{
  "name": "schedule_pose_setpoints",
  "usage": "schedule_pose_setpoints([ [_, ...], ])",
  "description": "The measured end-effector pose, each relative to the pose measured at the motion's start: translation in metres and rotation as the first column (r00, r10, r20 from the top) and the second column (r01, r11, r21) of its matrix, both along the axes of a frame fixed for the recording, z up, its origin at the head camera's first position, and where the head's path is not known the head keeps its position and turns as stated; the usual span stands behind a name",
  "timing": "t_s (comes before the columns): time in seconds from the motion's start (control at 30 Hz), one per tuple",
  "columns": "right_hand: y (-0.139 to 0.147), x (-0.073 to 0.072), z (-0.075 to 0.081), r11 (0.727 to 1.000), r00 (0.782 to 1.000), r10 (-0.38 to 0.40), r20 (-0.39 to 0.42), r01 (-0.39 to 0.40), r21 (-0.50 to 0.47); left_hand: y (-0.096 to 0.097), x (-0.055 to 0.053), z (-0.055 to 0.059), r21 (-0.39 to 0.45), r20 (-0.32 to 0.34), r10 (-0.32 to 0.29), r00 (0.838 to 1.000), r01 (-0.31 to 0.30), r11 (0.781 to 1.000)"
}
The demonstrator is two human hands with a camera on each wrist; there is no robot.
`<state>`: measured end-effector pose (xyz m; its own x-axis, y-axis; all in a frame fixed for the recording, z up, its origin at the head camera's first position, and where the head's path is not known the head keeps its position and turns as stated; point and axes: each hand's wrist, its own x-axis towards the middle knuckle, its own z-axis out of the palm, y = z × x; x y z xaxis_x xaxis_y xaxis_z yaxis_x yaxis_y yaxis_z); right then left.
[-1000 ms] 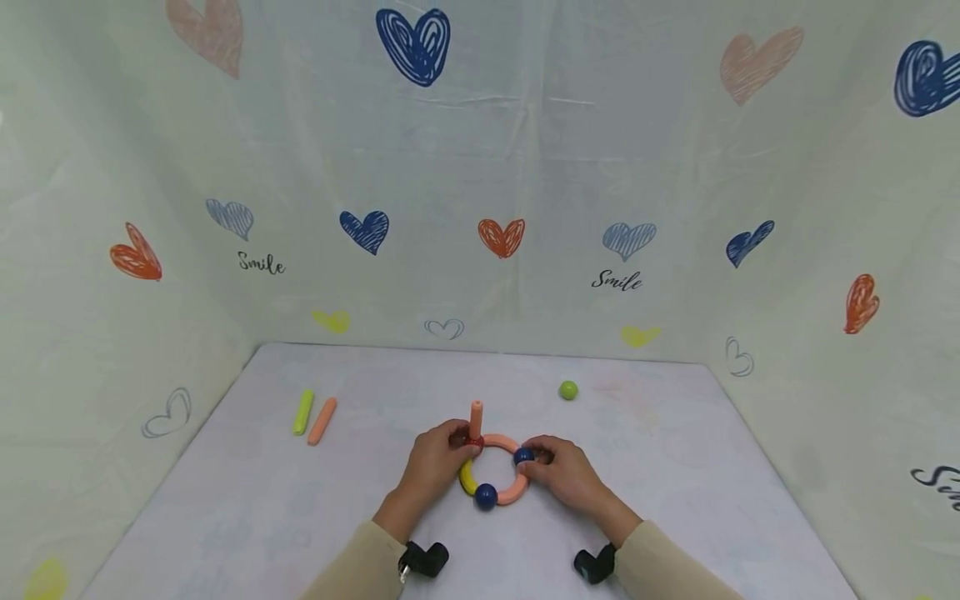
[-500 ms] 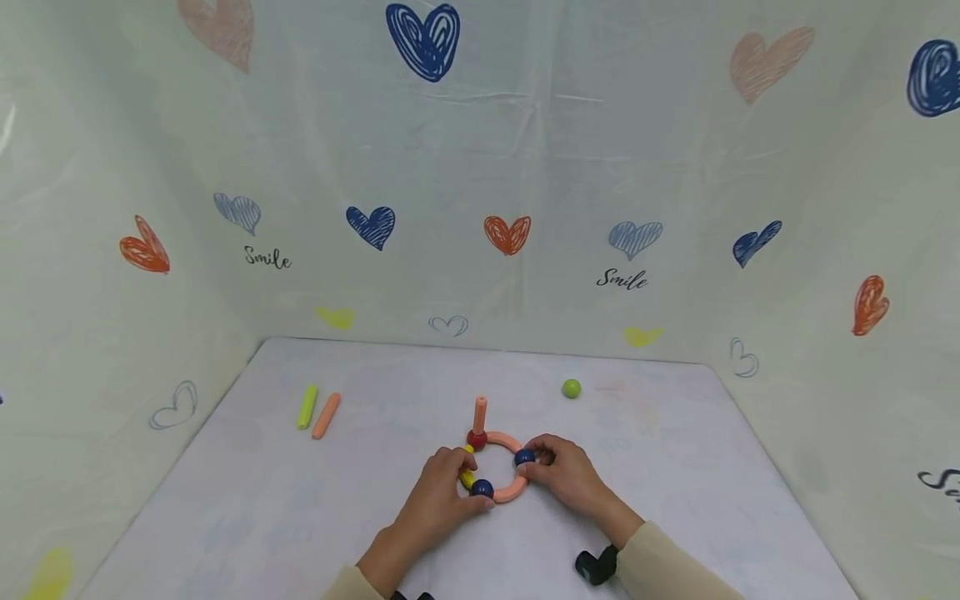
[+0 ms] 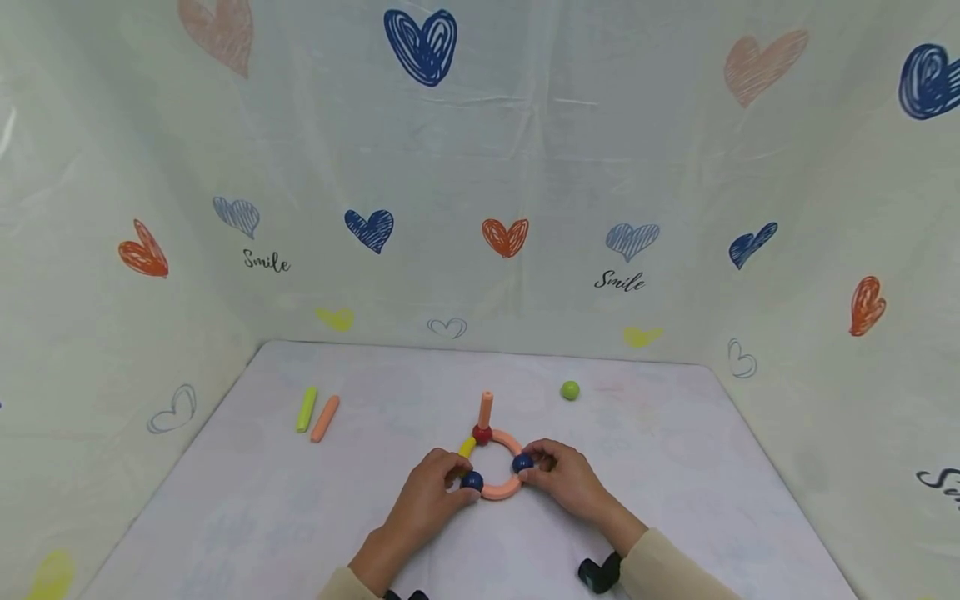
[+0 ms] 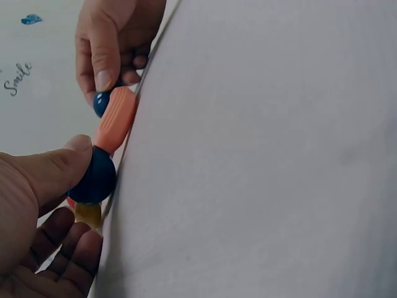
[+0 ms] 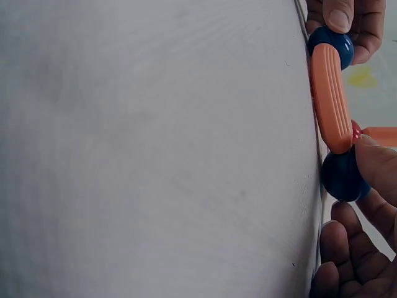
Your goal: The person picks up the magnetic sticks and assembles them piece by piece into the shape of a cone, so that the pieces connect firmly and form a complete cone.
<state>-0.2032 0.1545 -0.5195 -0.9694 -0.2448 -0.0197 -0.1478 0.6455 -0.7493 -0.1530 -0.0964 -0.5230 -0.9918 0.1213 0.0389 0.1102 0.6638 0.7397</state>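
Along the ring [image 3: 501,492], the left hand [image 3: 422,497] pinches the nearer blue ball [image 3: 472,481], the right hand [image 3: 572,481] the farther ball [image 3: 522,464]. Beyond both stands an upright rod [image 3: 486,410].

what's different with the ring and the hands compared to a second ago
The left hand let go of the red ball and now pinches the left blue ball. The ring turned slightly clockwise, that blue ball shifting left and away from the person. The right hand stays on the right blue ball; the green ball, lime stick and loose orange stick haven't moved.
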Motion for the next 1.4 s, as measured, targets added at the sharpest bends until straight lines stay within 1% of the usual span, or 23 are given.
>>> schedule_pose_setpoints([
  [0.3, 0.001, 0.007, 0.001, 0.999, 0.999, 0.044, 0.007, -0.044, 0.004, -0.011, -0.004, -0.004, 0.016, -0.089, 0.037, 0.995, -0.036, 0.999],
  [0.53, 0.0, 0.013, 0.001, 0.996, 0.996, 0.091, 0.019, -0.091, -0.009, -0.014, -0.008, -0.005, 0.048, -0.074, 0.085, 0.994, -0.081, 0.996],
  [0.67, -0.001, 0.016, 0.001, 0.992, 0.992, 0.126, 0.005, -0.126, -0.015, -0.016, -0.011, -0.007, 0.065, -0.099, 0.077, 0.992, -0.071, 0.995],
  [0.8, 0.0, 0.02, 0.0, 0.987, 0.988, 0.156, -0.013, -0.157, -0.026, -0.017, -0.013, -0.008, 0.057, -0.124, 0.071, 0.99, -0.065, 0.996],
  [0.87, 0.0, 0.02, -0.002, 0.985, 0.986, 0.168, -0.013, -0.168, -0.026, -0.017, -0.013, -0.008, 0.048, -0.119, 0.077, 0.99, -0.072, 0.996],
  [0.97, -0.001, 0.021, -0.003, 0.984, 0.984, 0.178, 0.0, -0.178, -0.023, -0.016, -0.014, -0.007, 0.055, -0.097, 0.087, 0.992, -0.081, 0.995],
  [1.13, -0.002, 0.022, -0.003, 0.981, 0.981, 0.193, 0.013, -0.193, -0.028, -0.014, -0.018, -0.007, 0.103, -0.049, 0.117, 0.992, -0.112, 0.988],
  [1.27, -0.002, 0.022, -0.002, 0.979, 0.979, 0.203, 0.025, -0.202, -0.034, -0.011, -0.021, -0.008, 0.115, -0.026, 0.137, 0.99, -0.133, 0.984],
  [1.33, -0.001, 0.02, -0.001, 0.981, 0.981, 0.191, 0.033, -0.189, -0.049, -0.009, -0.022, -0.008, 0.115, -0.024, 0.147, 0.989, -0.144, 0.983],
  [1.4, 0.0, 0.018, 0.001, 0.986, 0.987, 0.158, 0.035, -0.156, -0.066, -0.007, -0.023, -0.008, 0.113, -0.023, 0.16, 0.987, -0.156, 0.981],
])
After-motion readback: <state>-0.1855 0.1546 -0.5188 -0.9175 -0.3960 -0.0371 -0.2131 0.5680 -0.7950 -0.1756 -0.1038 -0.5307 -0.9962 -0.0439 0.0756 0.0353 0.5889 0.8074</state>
